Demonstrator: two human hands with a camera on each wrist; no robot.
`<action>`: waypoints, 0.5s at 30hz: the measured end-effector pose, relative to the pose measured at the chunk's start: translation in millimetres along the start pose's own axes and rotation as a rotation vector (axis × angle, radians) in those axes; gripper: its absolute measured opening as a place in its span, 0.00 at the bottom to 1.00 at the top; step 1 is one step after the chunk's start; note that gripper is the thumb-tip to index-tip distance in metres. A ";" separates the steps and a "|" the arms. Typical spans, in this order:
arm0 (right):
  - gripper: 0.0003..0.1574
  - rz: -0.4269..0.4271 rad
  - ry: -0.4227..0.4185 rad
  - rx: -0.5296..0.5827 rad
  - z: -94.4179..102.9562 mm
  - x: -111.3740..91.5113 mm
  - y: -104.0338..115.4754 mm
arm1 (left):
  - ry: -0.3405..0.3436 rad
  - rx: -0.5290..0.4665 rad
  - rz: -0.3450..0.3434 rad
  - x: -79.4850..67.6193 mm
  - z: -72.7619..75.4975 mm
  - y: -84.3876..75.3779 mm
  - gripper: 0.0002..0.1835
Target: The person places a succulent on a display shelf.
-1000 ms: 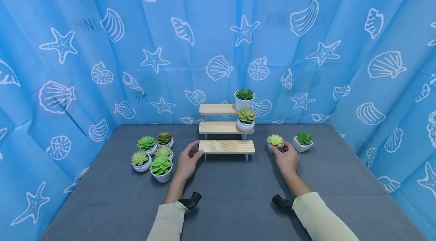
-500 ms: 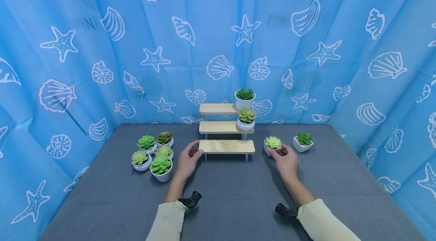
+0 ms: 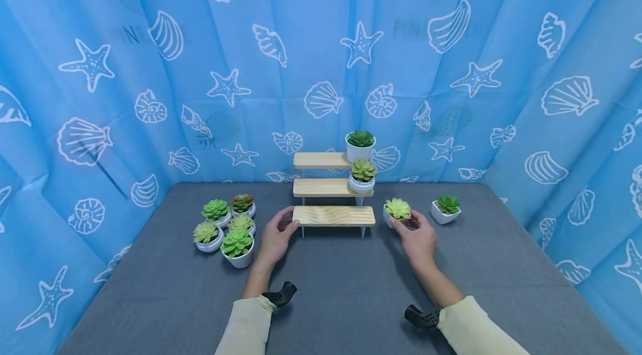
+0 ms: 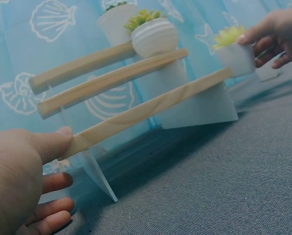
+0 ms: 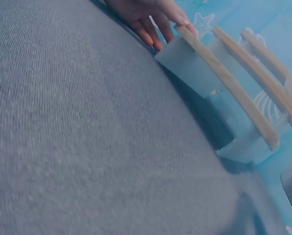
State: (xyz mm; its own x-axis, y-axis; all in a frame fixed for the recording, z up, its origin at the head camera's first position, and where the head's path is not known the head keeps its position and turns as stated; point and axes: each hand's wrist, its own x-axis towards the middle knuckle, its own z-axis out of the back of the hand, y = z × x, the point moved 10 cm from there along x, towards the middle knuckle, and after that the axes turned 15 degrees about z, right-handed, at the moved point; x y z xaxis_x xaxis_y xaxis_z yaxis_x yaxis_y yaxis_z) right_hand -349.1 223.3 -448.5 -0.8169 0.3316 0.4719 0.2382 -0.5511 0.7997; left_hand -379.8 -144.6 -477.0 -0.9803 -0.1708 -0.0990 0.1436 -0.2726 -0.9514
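Note:
My right hand (image 3: pixel 420 239) pinches a small white pot with a pale green succulent (image 3: pixel 398 208), thumb in front and fingers behind. In the left wrist view this potted succulent (image 4: pixel 236 59) is off the cloth, just beyond the right end of the lowest shelf. A three-tier wooden display stand (image 3: pixel 333 215) with clear supports stands at the centre. At its lowest shelf's left end, my left hand (image 3: pixel 274 239) holds the edge with thumb and forefinger; the other fingers (image 4: pixel 53 223) hang loosely below. Little of the right hand shows in the right wrist view.
On the stand's right side, a dark green succulent (image 3: pixel 360 146) occupies the top shelf and a yellow-green succulent (image 3: pixel 362 176) the middle one. Several potted succulents (image 3: pixel 237 243) cluster at left. Another potted succulent (image 3: pixel 446 209) sits at right. A blue shell-patterned curtain (image 3: pixel 321 65) hangs behind.
My right hand has carried the pale green succulent a short way left toward the stand. The left hand keeps its place on the lowest shelf.

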 end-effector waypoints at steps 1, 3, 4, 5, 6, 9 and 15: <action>0.36 0.005 -0.001 0.010 -0.5 -0.3 1.4 | -0.001 -0.002 -0.006 -0.2 0.2 -0.5 0.25; 0.37 0.011 0.004 0.029 -2.1 -1.4 4.7 | -0.005 0.000 -0.012 -0.6 0.5 -1.3 0.24; 0.37 0.014 0.006 0.039 -2.8 -2.0 6.2 | -0.006 0.002 -0.013 -0.7 0.5 -1.4 0.24; 0.37 0.017 0.008 0.045 -3.6 -2.6 7.7 | -0.006 0.001 -0.012 -0.5 0.5 -1.4 0.24; 0.37 0.022 0.010 0.053 -4.1 -3.3 9.5 | -0.007 0.004 -0.013 -0.4 0.4 -1.3 0.24; 0.38 0.034 0.015 0.066 -5.9 -5.2 14.1 | -0.005 0.003 -0.014 -0.2 0.1 -1.5 0.24; 0.36 0.070 0.018 0.091 -9.5 -6.4 23.1 | -0.006 0.008 -0.005 1.5 -0.1 1.5 0.25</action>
State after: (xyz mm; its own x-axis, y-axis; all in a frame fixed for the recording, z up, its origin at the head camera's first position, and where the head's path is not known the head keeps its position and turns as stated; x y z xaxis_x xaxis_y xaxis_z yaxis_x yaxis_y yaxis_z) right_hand -343.4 201.2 -436.5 -0.8059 0.2803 0.5215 0.3410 -0.5003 0.7959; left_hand -381.1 -145.1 -478.6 -0.9802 -0.1755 -0.0922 0.1397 -0.2809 -0.9495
